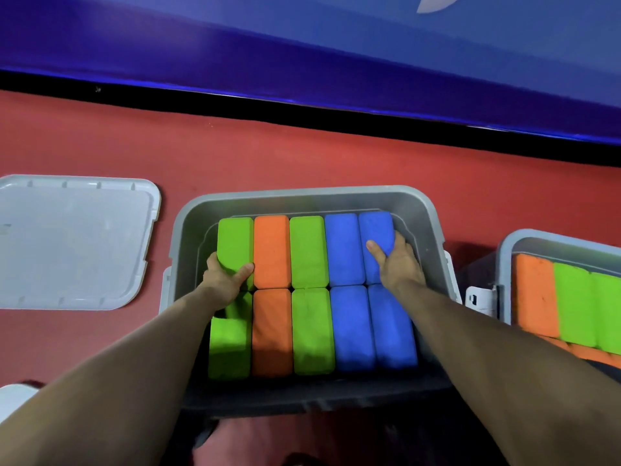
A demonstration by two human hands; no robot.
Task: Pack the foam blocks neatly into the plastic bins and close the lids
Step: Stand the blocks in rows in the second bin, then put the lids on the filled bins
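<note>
Foam blocks fill the grey bin (pixel 188 230) in two snug rows, the left hand (pixel 223 279) gripping the far green block (pixel 235 243) and the right hand (pixel 396 260) clasping the far blue block (pixel 374 230), likely squeezing the row between them tight.

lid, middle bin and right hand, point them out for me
lid (pixel 75 242), head view, middle of its flat top
middle bin (pixel 302 196), head view, far rim
right hand (pixel 398 262), head view, back of the hand
</note>
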